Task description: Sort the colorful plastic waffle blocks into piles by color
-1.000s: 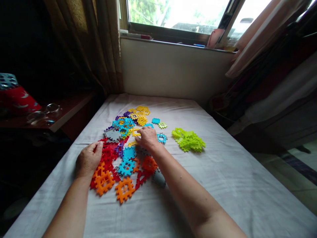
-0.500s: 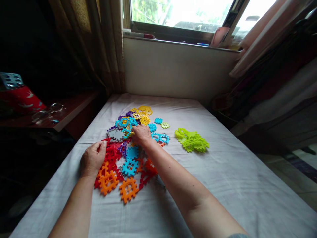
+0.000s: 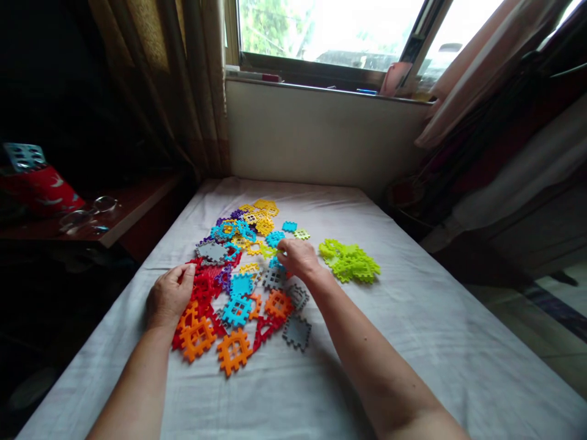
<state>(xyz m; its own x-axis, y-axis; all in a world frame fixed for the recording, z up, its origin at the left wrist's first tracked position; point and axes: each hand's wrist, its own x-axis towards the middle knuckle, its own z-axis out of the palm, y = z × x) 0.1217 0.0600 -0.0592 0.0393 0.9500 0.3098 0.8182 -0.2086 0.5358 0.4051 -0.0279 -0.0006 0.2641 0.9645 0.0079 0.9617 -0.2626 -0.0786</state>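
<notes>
My right hand [image 3: 298,258] pinches a lime green interlocking plastic tile [image 3: 269,251] over the right part of a mixed pile. Along the pile's left edge, my left hand [image 3: 170,294] is curled against red tiles [image 3: 206,286]; whether one is between its fingers is hidden. Orange window tiles [image 3: 235,351] lie nearest me, with a blue window tile [image 3: 237,310] just beyond. A grey tile [image 3: 297,332] lies below my right wrist. Yellow tiles [image 3: 265,225] and purple ones [image 3: 224,278] are mixed in. Right of my right hand is a separate heap of lime green tiles [image 3: 351,261].
A pale sheet [image 3: 403,342] covers the surface under the tiles. At left, a dark wooden table [image 3: 137,205] holds glasses [image 3: 105,205] and a red container [image 3: 46,189]. A wall and window stand behind; hanging clothes [image 3: 458,85] are at right.
My right hand has moved right from the middle of the pile, with a lime green tile now showing at its fingertips. Grey tiles are uncovered under the arm. My left hand has stayed put.
</notes>
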